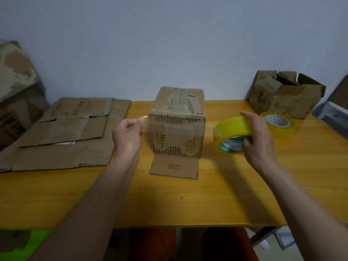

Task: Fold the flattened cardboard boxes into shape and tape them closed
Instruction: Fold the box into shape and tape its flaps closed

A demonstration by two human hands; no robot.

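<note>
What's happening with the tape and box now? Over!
Left hand pinches the tape end; right hand grips the tape roll. Strip stretched in front of the folded box. Nothing in the way.

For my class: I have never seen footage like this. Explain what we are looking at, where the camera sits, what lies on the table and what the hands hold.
There is no machine here, only a person's two bare arms. The single picture comes from a camera worn on the head, looking forward and down. On the wooden table stands a folded cardboard box with one flap lying open toward the person. Flattened cardboard lies to the left; another box and a second tape roll sit at the back right. The right hand holds a yellow tape roll. The left hand pinches the free end of a clear tape strip, stretched across the front of the box.
</note>
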